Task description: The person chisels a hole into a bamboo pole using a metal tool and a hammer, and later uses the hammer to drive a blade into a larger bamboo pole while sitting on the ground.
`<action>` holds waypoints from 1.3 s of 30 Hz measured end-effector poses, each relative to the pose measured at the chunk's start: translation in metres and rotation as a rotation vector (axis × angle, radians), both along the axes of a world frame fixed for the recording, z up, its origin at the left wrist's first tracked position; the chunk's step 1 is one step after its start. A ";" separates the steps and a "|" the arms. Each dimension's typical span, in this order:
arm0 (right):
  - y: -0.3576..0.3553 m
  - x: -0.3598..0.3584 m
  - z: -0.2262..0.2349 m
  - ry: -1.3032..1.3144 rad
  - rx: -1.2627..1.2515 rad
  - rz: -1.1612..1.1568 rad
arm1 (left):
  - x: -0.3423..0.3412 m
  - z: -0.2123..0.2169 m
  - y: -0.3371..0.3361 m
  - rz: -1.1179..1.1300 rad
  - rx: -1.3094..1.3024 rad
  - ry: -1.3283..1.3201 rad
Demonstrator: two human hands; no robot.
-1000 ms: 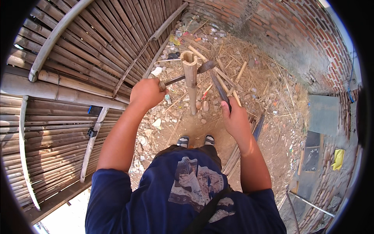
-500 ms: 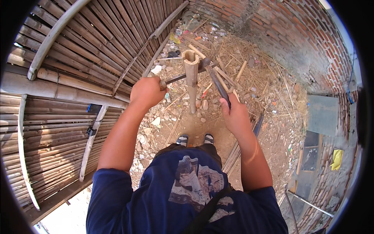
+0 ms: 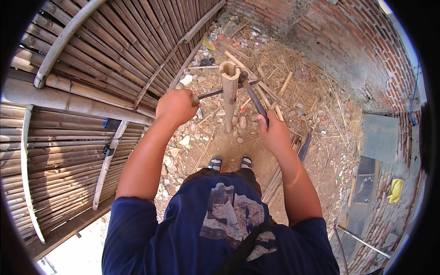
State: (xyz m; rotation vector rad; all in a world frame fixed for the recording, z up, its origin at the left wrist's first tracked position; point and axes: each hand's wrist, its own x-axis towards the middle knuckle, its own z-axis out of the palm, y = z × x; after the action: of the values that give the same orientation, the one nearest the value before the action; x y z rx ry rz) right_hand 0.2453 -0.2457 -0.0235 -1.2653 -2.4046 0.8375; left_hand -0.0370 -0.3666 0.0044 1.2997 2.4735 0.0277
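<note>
Head view looked down on bare dirt ground [image 3: 224,151] scattered with pale stones and scraps of litter, with a mat of dry straw [image 3: 316,98] and loose bamboo sticks toward 2 o'clock. Wrapping the space from 8 round to 11 o'clock stood a bamboo-slat wall [image 3: 123,50], braced with thicker poles; from 12 to 3 o'clock curved a red brick wall [image 3: 353,41], patched with grey mortar. At 3 o'clock a flat grey panel [image 3: 380,137] stood against that side, and a crumpled yellow piece [image 3: 395,190] showed a little below it. Sandalled feet [image 3: 246,162] pointed inward at 6 o'clock, below a navy T-shirt [image 3: 183,229]. Toward 12 o'clock from the centre, a hollow bamboo section [image 3: 230,96] stood upright on the dirt, its rim notched. At 10 o'clock the left hand [image 3: 175,108] was curled tight round the handle of a long dark blade [image 3: 211,93], which crossed the bamboo and reappeared beyond it; whether it ran behind or through a split could not be told. At 3 o'clock the right hand [image 3: 276,134] was wrapped firmly about the handle of a hammer [image 3: 255,99], its head just beside the bamboo's upper end, close to the blade.
</note>
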 end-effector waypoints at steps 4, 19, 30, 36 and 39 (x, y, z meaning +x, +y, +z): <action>0.004 0.002 0.023 0.070 -0.014 -0.020 | 0.000 -0.006 -0.006 0.008 0.055 -0.009; 0.007 0.015 0.048 0.132 0.033 -0.045 | -0.005 -0.002 -0.001 0.010 -0.006 0.006; 0.002 0.010 0.004 -0.001 0.050 -0.007 | -0.003 -0.006 -0.002 0.026 0.035 0.006; 0.002 0.012 0.072 0.324 0.121 -0.069 | -0.003 -0.006 -0.007 0.037 0.045 0.020; -0.001 0.013 0.061 0.425 0.119 -0.182 | -0.002 -0.007 -0.005 0.022 0.051 0.013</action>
State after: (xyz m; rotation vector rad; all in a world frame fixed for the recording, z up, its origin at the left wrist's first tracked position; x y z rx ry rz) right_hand 0.2581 -0.2465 0.0380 -1.1091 -1.9451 0.8017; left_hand -0.0386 -0.3719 -0.0023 1.2975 2.5132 0.0890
